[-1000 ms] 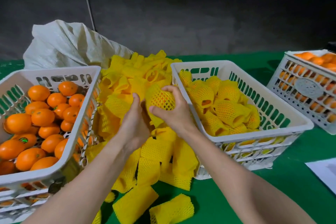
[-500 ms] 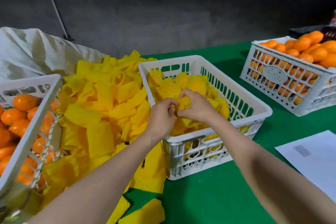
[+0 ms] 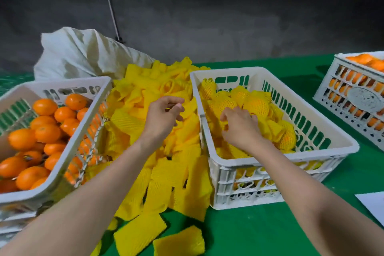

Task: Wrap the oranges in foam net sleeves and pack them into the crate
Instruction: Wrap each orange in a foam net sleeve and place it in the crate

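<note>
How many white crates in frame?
3. Left crate holds bare oranges; middle crate holds sleeved oranges; right crate sits at the far edge, cut off by the frame. Others may be out of view.

White woven sack [image 3: 83, 54] bunched at rear left, green table cover [image 3: 259, 233], white paper sheet [image 3: 372, 203] at right edge, dark grey wall [image 3: 228, 16], thin slanted rod [image 3: 109, 4] against it.

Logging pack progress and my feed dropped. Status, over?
Left hand over sleeve pile, fingers loose, empty. Right hand down on wrapped oranges in packing crate; grip unclear. Nothing in the way.
</note>
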The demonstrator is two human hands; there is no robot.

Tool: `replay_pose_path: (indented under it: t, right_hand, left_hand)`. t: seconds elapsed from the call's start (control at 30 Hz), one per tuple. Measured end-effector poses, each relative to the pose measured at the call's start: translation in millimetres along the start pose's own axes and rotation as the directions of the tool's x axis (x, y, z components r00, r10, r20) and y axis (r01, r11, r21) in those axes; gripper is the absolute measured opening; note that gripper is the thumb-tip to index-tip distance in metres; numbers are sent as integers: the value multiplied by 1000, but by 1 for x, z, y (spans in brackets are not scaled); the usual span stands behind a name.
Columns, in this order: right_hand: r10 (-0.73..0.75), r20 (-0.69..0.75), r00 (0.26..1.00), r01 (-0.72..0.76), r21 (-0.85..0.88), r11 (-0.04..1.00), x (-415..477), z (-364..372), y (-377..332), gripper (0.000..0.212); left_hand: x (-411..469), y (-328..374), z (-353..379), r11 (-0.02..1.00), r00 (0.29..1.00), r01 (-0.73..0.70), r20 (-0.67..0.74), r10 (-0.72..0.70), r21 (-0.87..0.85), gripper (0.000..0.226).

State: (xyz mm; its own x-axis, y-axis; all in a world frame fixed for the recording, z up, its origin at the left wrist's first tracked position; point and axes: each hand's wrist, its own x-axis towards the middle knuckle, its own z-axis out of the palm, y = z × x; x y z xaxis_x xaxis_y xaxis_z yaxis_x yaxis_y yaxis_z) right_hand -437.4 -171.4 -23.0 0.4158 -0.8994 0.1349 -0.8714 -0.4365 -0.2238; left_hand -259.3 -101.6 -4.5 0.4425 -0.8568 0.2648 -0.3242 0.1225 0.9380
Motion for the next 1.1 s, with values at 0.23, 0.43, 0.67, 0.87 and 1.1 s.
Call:
replay_pose_path:
  t: [0.23, 0.43, 0.67, 0.87, 1.1]
  right_hand:
    - [-339, -256, 905, 424, 503, 753, 6, 4, -114, 11]
    - [-388, 252, 887, 323, 264, 909, 46, 94, -179, 55]
    - [-291, 271, 918, 303, -4, 953, 69, 140, -177, 45]
    - [-323, 8, 946, 323, 53, 945, 75, 86, -205, 29]
    - [-268, -508, 819, 494, 386, 779, 61, 2, -283, 19]
  left_hand:
    - [6, -18, -135, 998, 982, 49, -187, -41, 38, 12]
    - [-26, -34, -228, 989, 933, 95, -356, -48, 115, 22]
    - [-44, -46, -300, 984, 906, 138, -416, -81, 109, 17]
    - [-24, -76, -332, 963, 921, 229, -352, -167, 143, 9]
    - [44, -112, -333, 840, 942, 323, -65, -328, 436, 11]
